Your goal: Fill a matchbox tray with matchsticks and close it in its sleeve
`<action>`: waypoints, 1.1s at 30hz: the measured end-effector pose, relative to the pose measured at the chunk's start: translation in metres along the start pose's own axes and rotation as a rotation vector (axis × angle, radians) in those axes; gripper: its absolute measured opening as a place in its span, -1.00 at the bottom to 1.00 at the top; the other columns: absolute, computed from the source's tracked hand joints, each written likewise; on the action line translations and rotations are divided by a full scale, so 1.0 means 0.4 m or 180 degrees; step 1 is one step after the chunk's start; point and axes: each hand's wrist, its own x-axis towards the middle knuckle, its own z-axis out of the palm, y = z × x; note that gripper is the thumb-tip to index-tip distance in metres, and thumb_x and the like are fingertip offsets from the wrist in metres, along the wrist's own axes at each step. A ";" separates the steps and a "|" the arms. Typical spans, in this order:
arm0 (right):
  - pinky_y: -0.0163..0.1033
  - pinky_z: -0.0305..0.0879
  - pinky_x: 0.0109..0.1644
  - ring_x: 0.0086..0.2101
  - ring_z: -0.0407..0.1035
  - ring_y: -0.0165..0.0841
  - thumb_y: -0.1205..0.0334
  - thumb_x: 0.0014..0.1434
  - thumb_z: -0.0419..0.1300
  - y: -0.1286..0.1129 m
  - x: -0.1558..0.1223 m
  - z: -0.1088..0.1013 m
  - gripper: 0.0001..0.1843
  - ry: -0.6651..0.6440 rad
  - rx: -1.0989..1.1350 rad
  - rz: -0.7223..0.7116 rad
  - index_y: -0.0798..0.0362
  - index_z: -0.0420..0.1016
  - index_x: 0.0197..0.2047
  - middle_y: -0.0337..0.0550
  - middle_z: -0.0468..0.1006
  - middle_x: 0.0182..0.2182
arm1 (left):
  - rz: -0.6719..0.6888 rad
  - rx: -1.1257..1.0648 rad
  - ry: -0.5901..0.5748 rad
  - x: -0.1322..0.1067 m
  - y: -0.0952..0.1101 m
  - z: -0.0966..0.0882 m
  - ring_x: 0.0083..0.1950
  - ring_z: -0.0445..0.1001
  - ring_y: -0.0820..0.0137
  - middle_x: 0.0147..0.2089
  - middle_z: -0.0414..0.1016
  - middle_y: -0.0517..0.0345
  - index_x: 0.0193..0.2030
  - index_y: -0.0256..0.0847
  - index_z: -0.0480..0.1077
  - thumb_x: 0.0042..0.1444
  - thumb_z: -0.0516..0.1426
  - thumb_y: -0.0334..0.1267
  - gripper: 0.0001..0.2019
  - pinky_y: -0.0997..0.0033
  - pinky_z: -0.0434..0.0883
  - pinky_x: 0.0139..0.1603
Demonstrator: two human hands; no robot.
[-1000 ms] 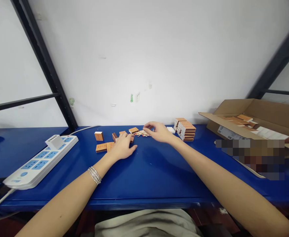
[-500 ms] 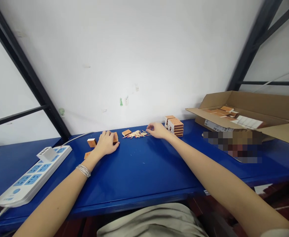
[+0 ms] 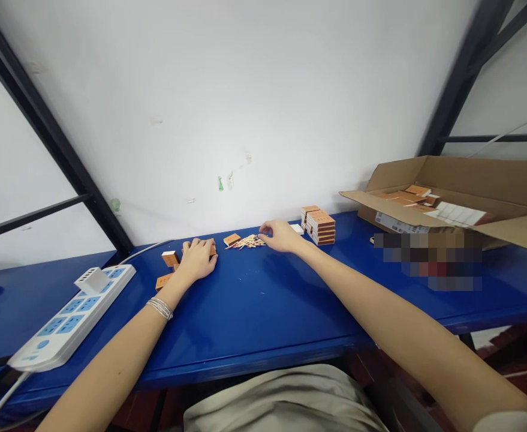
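My left hand (image 3: 196,259) lies curled over an orange matchbox (image 3: 213,248), its thumb and fingers around it and hiding most of it. To the right is a loose heap of red-tipped matches (image 3: 250,242). At the heap's right edge my right hand (image 3: 277,236) has thumb and forefinger bent together; whatever is between the fingertips is too small to see. Another matchbox (image 3: 231,240) lies at the heap's left side. Beside my left wrist an upright matchbox (image 3: 170,258) and a lying one (image 3: 163,281) are partly covered by the hand and arm.
Behind my right forearm stands a stack of matchboxes (image 3: 321,227), with a white piece (image 3: 297,229) beside it. An open cardboard box (image 3: 492,187) holding more matchboxes is at the right. A power strip (image 3: 77,315) with a white plug lies left on the blue table (image 3: 254,324).
My right hand has shifted left, closer to the match heap, uncovering the white piece near the stack. My left hand stays on the matchbox. The view has tilted slightly.
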 end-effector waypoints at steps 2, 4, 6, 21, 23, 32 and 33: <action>-0.26 0.26 -0.14 -0.20 0.45 -0.28 0.15 0.13 0.15 -0.009 -0.005 0.003 -0.74 -0.0105 -0.0016 -0.0005 0.08 0.54 -0.17 -0.07 0.60 -0.19 | 0.0003 -0.0018 -0.0071 0.002 -0.005 -0.001 0.01 0.39 0.07 -0.03 0.50 -0.16 0.11 -0.28 0.30 0.17 -0.01 -0.18 -0.60 0.04 0.14 0.03; -0.25 0.26 -0.11 -0.17 0.45 -0.26 0.15 0.14 0.15 -0.021 -0.011 0.009 -0.74 -0.0200 -0.0031 -0.0040 0.07 0.54 -0.15 -0.08 0.60 -0.17 | 0.0050 -0.0066 -0.0179 0.005 -0.012 -0.001 -0.01 0.43 0.09 -0.01 0.50 -0.16 0.04 -0.27 0.36 0.18 -0.01 -0.19 -0.65 0.04 0.13 0.05; -0.24 0.25 -0.11 -0.16 0.45 -0.25 0.14 0.15 0.15 -0.034 -0.017 0.017 -0.73 -0.0250 -0.0025 -0.0119 0.07 0.53 -0.15 -0.07 0.60 -0.16 | 0.0088 -0.0164 -0.0249 0.007 -0.020 0.001 0.03 0.43 0.10 0.04 0.48 -0.14 -0.02 -0.23 0.40 0.18 0.00 -0.21 -0.70 0.04 0.13 0.07; -0.18 0.30 -0.05 -0.14 0.41 -0.30 0.15 0.05 0.31 -0.113 -0.065 0.059 -0.42 -0.0022 0.1264 -0.1095 0.01 0.33 0.14 -0.06 0.50 -0.05 | 0.0169 -0.3634 0.0312 -0.015 0.039 -0.046 -0.05 0.49 0.27 -0.06 0.52 -0.07 0.03 -0.28 0.37 0.09 0.18 -0.06 -0.57 0.25 0.43 -0.02; -0.17 0.31 -0.06 -0.17 0.40 -0.31 0.06 0.00 0.34 -0.123 -0.069 0.063 -0.35 0.0016 0.1394 -0.1112 0.00 0.33 0.15 -0.05 0.48 -0.03 | 0.0089 -0.3966 0.0247 -0.020 0.059 -0.052 -0.06 0.50 0.27 -0.08 0.53 -0.06 -0.03 -0.27 0.39 0.09 0.19 -0.04 -0.60 0.27 0.43 -0.04; -0.28 0.35 -0.19 -0.29 0.43 -0.40 0.09 0.03 0.29 -0.165 -0.090 0.066 -0.54 0.0101 0.1736 -0.0910 0.01 0.44 0.02 -0.13 0.56 -0.19 | -0.0575 -0.4762 -0.0273 -0.027 0.095 -0.057 -0.25 0.47 0.37 -0.18 0.52 0.04 -0.10 -0.24 0.47 0.08 0.16 0.07 -0.58 0.42 0.42 -0.30; -0.29 0.36 -0.21 -0.30 0.45 -0.40 0.08 0.05 0.28 -0.166 -0.089 0.070 -0.55 0.0084 0.1895 -0.0760 0.02 0.44 0.01 -0.13 0.56 -0.19 | -0.0524 -0.4947 -0.0350 -0.027 0.092 -0.057 -0.25 0.47 0.38 -0.17 0.52 0.03 -0.10 -0.25 0.48 0.08 0.17 0.05 -0.59 0.41 0.42 -0.29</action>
